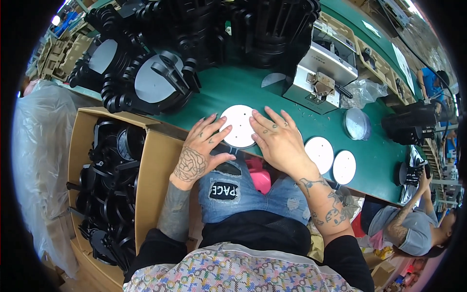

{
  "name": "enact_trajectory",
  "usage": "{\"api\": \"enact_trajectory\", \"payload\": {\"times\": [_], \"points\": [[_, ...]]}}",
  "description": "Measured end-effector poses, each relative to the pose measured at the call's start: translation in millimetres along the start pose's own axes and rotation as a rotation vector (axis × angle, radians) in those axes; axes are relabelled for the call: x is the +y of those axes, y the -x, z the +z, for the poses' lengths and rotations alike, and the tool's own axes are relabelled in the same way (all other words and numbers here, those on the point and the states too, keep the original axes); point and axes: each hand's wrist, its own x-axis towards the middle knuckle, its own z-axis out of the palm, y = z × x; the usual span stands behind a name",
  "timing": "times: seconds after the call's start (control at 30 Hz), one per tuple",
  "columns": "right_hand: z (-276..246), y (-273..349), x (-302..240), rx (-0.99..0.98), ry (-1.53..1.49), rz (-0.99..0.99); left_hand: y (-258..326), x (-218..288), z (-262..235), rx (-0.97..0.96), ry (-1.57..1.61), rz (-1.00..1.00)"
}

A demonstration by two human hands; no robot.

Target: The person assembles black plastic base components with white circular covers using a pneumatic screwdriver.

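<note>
A round white disc with a few small dark holes lies at the table's near edge in front of me. My left hand is open, its fingers stretched over the disc's left rim and its thumb just below. Flat and open, my right hand has its fingertips on the disc's right rim. Beside that hand, two more white discs, one nearer and one farther right, lie along the table edge. Part of another pale disc shows behind my right hand.
Stacks of black round plastic parts crowd the green table's back left. A metal machine stands at the back right, near a clear round container. Left of me is a cardboard box of black parts. A co-worker sits at right.
</note>
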Motion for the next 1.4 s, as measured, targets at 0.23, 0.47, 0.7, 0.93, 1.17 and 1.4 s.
{"api": "enact_trajectory", "payload": {"times": [0.23, 0.47, 0.7, 0.93, 1.17, 1.4], "points": [[6.0, 2.0, -7.1, -0.048, 0.038, 0.021, 0.4, 4.4, -3.5, -0.003, 0.017, -0.030], [12.1, 9.5, -7.8, -0.008, 0.088, 0.077, -6.2, 9.7, -1.8, 0.014, -0.002, 0.006], [-39.2, 38.0, -13.4, 0.401, -0.316, 0.189, 4.0, 0.8, 4.9, 0.043, 0.012, -0.013], [-77.8, 62.3, 166.4, 0.757, -0.161, 0.918, -7.0, 13.3, 9.8, 0.029, -0.009, -0.009], [-79.1, 16.8, 288.3, 0.901, -0.680, 1.382, -5.7, 10.4, 13.5, 0.050, -0.009, -0.013], [-94.0, -5.8, 258.2, 0.732, -0.934, 0.959, -0.7, 6.3, 13.8, 0.031, -0.008, -0.028]]}}
